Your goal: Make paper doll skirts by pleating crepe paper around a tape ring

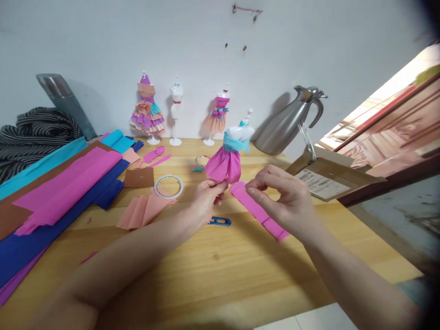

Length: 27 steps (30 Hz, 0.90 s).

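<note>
One table (206, 270); above its middle, a mannequin (240, 132), judged light. Right hand (292, 197), to its right: fingertips pinched, contents undeterminable. Left hand (210, 196) holds the mannequin beneath its pink skirt (225, 165), the sounder grip: soft folds likely crush.

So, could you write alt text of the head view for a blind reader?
A person's left hand holds a small mannequin in a pink skirt and blue top at a table; the right hand, near a pink strip, has its fingers curled. Behind stand three more mannequins and a metal jug; colored sheets lie at left.
</note>
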Each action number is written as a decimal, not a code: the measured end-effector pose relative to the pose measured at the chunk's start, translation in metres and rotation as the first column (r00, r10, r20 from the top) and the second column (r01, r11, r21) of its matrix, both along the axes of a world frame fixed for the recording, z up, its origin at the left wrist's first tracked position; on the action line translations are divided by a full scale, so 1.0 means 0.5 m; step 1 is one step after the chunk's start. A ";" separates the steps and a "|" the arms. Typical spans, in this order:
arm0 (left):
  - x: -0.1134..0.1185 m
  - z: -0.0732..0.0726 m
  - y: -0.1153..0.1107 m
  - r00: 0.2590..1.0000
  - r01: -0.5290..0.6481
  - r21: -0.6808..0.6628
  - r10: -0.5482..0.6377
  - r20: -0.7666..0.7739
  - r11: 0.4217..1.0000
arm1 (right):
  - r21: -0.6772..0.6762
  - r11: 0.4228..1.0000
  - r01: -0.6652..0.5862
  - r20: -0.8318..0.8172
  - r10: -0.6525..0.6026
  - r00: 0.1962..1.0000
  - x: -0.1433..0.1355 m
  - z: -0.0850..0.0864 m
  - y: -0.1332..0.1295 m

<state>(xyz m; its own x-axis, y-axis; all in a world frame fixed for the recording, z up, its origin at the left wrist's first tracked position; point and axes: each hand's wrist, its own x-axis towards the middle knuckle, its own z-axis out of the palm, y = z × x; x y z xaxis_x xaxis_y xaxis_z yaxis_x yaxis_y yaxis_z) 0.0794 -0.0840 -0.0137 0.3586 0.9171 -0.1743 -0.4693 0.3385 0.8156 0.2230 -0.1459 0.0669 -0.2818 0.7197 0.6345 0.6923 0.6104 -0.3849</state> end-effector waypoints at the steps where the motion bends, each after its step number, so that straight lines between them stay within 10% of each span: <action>1: -0.001 0.001 -0.002 1.000 0.001 -0.001 -0.001 -0.004 1.000 | 0.010 1.000 0.001 0.003 -0.002 1.000 -0.001 0.001 0.002; 15: -0.008 0.003 -0.008 0.973 0.033 0.047 -0.022 -0.229 0.998 | 0.119 0.992 0.035 0.047 -0.041 0.998 -0.018 0.007 0.018; 27: -0.017 -0.025 0.015 0.765 0.272 0.378 0.040 -0.643 0.885 | 0.157 0.987 0.025 -0.004 -0.024 1.000 0.001 0.008 -0.002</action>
<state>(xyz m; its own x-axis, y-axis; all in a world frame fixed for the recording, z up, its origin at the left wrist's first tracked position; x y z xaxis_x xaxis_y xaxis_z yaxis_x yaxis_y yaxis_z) 0.0710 -0.0765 -0.0262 0.4214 0.9069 0.0004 0.2097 -0.0979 0.9729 0.2237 -0.1468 0.0709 -0.2641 0.6176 0.7409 0.7072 0.6463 -0.2866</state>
